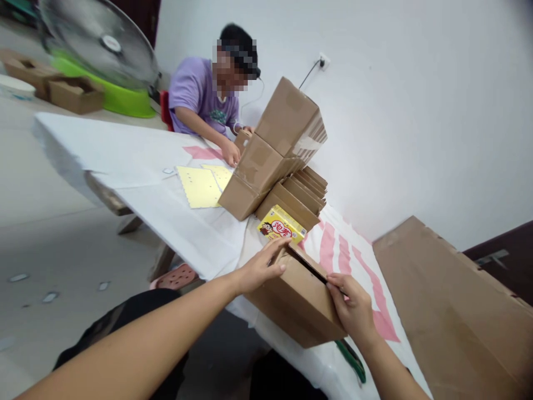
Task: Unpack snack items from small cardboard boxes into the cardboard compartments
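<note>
A brown cardboard box (306, 294) lies tilted at the near edge of the cloth-covered table, with a dark gap along its top between the flaps. My left hand (264, 268) grips the box's far left corner, thumb on the near face and fingers over the top. At the right end of that gap, my right hand (352, 303) pinches the edge of the flap. Just beyond the box sits a yellow printed carton (282, 225). Partly hidden under the box's right end is a green, narrow object (352, 361) whose kind I cannot make out.
Taped cardboard boxes (266, 161) are stacked mid-table, beside a row of open ones (297, 194). Yellow sheets (197, 186) lie left of them. A person in a purple shirt (195, 89) works across the table. A large cardboard panel (449, 300) stands at right.
</note>
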Available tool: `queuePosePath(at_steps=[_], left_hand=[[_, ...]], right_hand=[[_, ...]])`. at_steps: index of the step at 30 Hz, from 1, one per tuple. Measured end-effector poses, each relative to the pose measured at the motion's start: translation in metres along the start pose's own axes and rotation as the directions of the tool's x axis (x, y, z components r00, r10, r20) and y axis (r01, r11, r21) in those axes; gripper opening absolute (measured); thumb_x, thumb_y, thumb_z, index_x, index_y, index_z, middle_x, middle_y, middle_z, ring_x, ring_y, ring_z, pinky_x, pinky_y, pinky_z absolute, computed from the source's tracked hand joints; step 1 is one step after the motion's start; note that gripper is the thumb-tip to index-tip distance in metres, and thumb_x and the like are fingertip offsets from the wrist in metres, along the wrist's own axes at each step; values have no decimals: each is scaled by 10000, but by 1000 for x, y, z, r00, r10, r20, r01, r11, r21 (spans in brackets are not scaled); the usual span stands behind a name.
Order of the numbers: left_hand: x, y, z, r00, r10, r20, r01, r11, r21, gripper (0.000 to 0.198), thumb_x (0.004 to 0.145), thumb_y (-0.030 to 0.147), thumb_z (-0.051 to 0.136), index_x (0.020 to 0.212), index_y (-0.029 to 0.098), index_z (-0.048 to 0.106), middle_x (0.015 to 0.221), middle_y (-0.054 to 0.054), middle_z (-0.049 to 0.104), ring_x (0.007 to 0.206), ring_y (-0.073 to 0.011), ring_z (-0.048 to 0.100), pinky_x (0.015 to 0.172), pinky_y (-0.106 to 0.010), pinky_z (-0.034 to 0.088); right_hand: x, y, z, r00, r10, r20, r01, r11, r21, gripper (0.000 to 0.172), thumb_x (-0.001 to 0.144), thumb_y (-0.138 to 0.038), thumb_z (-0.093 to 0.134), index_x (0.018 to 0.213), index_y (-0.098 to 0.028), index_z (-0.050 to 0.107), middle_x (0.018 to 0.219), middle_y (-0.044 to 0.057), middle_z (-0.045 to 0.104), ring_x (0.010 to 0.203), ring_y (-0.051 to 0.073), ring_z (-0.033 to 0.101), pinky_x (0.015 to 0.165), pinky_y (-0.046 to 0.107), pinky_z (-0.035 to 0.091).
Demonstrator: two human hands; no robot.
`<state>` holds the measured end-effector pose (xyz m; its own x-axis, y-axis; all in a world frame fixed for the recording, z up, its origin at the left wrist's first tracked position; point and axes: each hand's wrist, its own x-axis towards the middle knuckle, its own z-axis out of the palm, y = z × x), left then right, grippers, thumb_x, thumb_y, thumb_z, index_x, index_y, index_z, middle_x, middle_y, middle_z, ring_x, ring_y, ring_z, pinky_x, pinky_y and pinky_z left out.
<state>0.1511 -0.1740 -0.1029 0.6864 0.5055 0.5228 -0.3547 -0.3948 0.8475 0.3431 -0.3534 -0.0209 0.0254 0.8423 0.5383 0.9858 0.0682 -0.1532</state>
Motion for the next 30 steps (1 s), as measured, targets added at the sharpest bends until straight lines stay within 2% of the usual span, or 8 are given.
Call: queuePosePath(at_steps=[6, 11, 14, 17, 20, 22, 26, 30], left_hand=[[-1, 3, 1, 1000, -6, -17, 6, 1000, -25, 718, 790, 649, 461, 1336, 190, 378, 1399, -123, 389, 1317, -306, 327, 1109, -457, 233], [1, -7, 2, 1000, 3, -19, -3, 1000, -4, 725, 779, 665, 459, 1335, 208, 375, 1375, -108, 414, 1286, -316, 360, 1088, -458, 267], [2, -13, 2, 1000, 4, -20, -4, 1000, 11, 728, 774, 671, 459, 1343, 224, 377, 1385, -99, 413, 1274, -319, 372, 1070, -460, 294], [1, -13, 1, 1000, 0, -13, 1, 1000, 5, 729, 781, 665, 460, 1357, 228, 362, 1416, -100, 385, 1278, -316, 369, 1067, -461, 301], [0, -11, 0, 1000, 0, -8, 0, 1000, 13, 726, 793, 644, 461, 1368, 214, 354, 1427, -105, 375, 1285, -320, 365, 1075, -464, 292], [0, -11, 0, 1000, -3, -3, 3, 1000, 24, 719, 799, 624, 465, 1375, 211, 347, 1430, -106, 373, 1285, -325, 366, 1073, -469, 293], [0, -10, -1, 999, -30, 9, 30, 999, 24, 711, 802, 594, 476, 1384, 212, 335, 1426, -105, 381, 1257, -331, 399, 1067, -485, 299], [-1, -5, -1, 997, -80, 18, 80, 997, -12, 706, 797, 570, 498, 1388, 222, 336, 1445, -92, 364, 1261, -335, 397, 1066, -479, 302]], right_hand=[[-5, 3, 2, 984, 171, 44, -174, 979, 107, 175, 889, -337, 522, 858, -215, 644, 921, 59, 710, 885, 204, 663, 790, 333, 525], [-6, 10, 3, 931, 362, 47, -362, 896, 258, 266, 871, -448, 528, 849, -196, 609, 856, 66, 714, 797, 199, 672, 730, 326, 528], [-10, 23, -1, 903, 425, 66, -418, 830, 370, 284, 857, -472, 543, 858, -190, 578, 860, 77, 716, 800, 204, 674, 723, 336, 533], [-23, 42, -11, 893, 450, -8, -424, 847, 322, 289, 838, -460, 576, 886, -176, 604, 877, 85, 705, 801, 205, 658, 720, 343, 526], [-50, 60, -24, 891, 444, -99, -426, 890, 164, 284, 827, -442, 591, 900, -172, 638, 890, 83, 695, 814, 203, 640, 741, 349, 516], [-75, 68, -31, 902, 421, -95, -417, 907, 58, 256, 834, -424, 583, 875, -178, 639, 870, 72, 685, 783, 193, 630, 719, 339, 514], [-131, 74, -48, 938, 328, 115, -317, 942, -106, 182, 869, -351, 542, 824, -196, 625, 855, 60, 664, 800, 192, 615, 729, 338, 505], [-179, 75, -62, 895, 379, 235, -339, 921, -192, 210, 882, -355, 525, 796, -200, 636, 813, 58, 664, 776, 200, 621, 716, 348, 511]])
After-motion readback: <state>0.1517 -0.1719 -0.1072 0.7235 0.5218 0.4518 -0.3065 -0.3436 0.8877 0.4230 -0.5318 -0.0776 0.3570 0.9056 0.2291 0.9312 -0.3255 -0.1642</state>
